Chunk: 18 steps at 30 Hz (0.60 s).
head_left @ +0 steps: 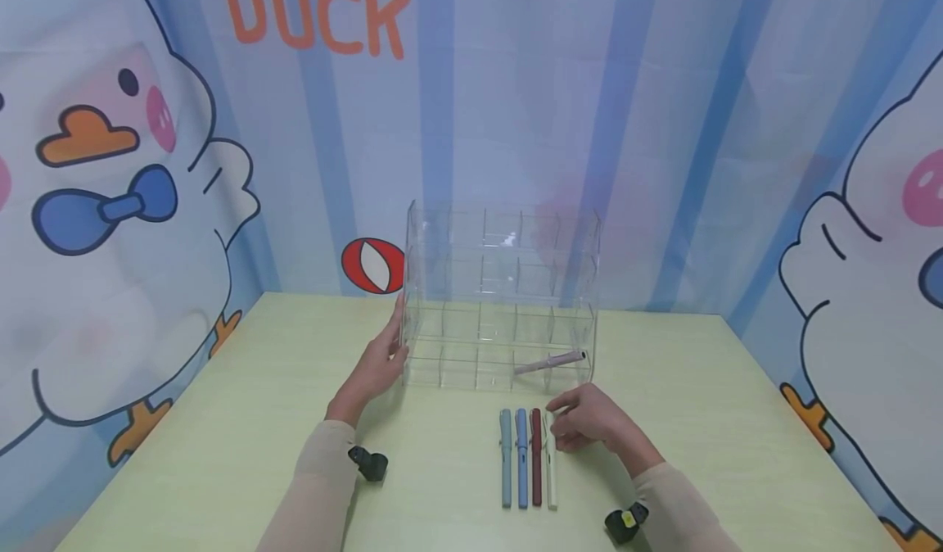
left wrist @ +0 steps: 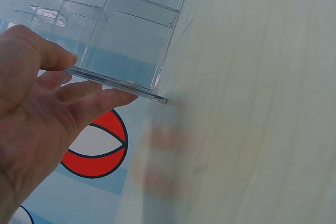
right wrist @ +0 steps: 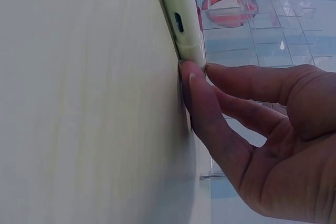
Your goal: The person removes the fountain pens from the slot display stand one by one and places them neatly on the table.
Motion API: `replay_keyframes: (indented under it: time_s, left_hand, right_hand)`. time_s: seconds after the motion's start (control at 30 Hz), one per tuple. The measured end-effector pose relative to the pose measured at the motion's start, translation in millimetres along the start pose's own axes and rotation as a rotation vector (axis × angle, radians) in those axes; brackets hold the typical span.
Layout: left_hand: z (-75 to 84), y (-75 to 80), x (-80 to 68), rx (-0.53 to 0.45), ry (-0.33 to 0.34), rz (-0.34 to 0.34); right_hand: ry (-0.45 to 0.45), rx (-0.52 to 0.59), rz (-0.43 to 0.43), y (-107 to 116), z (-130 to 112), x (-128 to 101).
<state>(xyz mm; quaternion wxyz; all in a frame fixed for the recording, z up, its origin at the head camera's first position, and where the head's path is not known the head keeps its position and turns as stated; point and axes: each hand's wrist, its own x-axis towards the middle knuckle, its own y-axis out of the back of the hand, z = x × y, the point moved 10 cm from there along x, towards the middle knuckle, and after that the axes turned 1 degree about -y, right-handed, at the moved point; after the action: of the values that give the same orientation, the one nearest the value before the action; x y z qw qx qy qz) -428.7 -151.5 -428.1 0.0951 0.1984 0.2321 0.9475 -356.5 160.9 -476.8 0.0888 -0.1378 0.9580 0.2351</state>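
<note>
A clear acrylic organizer (head_left: 501,290) with several compartments stands at the middle of the table. A pinkish pen (head_left: 549,362) lies in its bottom right compartment. In front of it several pens lie side by side: two blue-grey pens (head_left: 513,458), a dark red pen (head_left: 535,458) and a white pen (head_left: 552,474). My left hand (head_left: 396,339) rests with straight fingers against the organizer's left wall (left wrist: 118,82), with the thumb (left wrist: 50,56) on the other side of that wall's edge. My right hand (head_left: 561,427) pinches the far end of the white pen (right wrist: 184,19) with thumb and index fingertips (right wrist: 191,80).
The pale green table (head_left: 221,421) is closed in by blue striped walls with duck drawings on the left, back and right. A red and white ball picture (head_left: 373,265) is on the back wall beside the organizer. Small black wrist cameras (head_left: 368,462) show on both forearms.
</note>
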Motion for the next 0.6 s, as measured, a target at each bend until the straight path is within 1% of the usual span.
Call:
replay_keyframes:
  time_s: [0.4, 0.6]
  left_hand:
    - [1.4, -0.7, -0.9, 0.000, -0.001, -0.003]
    - [0.5, -0.9, -0.5, -0.010, 0.006, -0.004]
  right_hand:
    - [0.008, 0.003, -0.002, 0.4, 1.4, 1.0]
    - [-0.004, 0.000, 0.009, 1.0, 3.0, 2.4]
